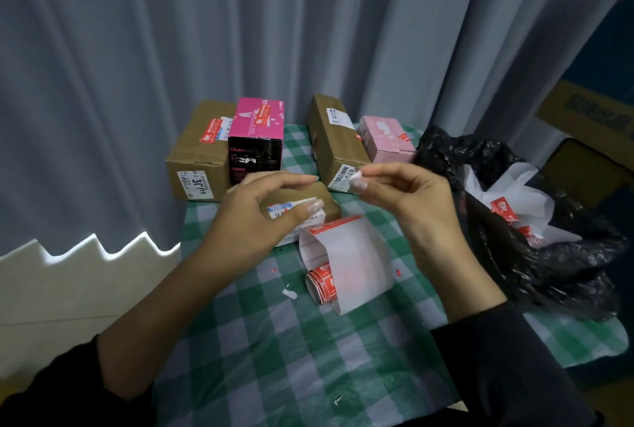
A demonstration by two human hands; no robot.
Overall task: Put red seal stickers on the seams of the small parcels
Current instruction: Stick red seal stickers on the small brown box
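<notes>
Your left hand [260, 217] hovers over the small brown parcel [327, 209] in the middle of the table [291, 358]. Its thumb and fingers are curved into a loose C, spread apart, and they hold nothing. You cannot tell from this view whether the thumb tip touches the parcel's white label.

Your right hand [411, 207] is raised just beside it, with thumb and forefinger pinched on a scrap of white paper [356, 179]; the other fingers are loosely curled.

The roll of red stickers [322, 284] lies on the checked cloth just in front of the small brown parcel. Its white backing strip [346, 255] arches up and over it, with red stickers showing along the strip's far edge.

4 more parcels stand at the far edge of the table against the grey curtain [137, 49]:
- A big brown box [195, 155] sits at the left, with a red sticker on top.
- A pink and black box [255, 138] touches its right side and also carries a red sticker on top.
- A long brown box [332, 138] stands further right.
- A pale pink box [387, 138] sits just beside the long one, with a red sticker at its edge.

A black bag [531, 255] slumps at the right of the table, with white paper and red stickers showing in its mouth. A few small white bits [290, 293] lie on the cloth near the roll.
</notes>
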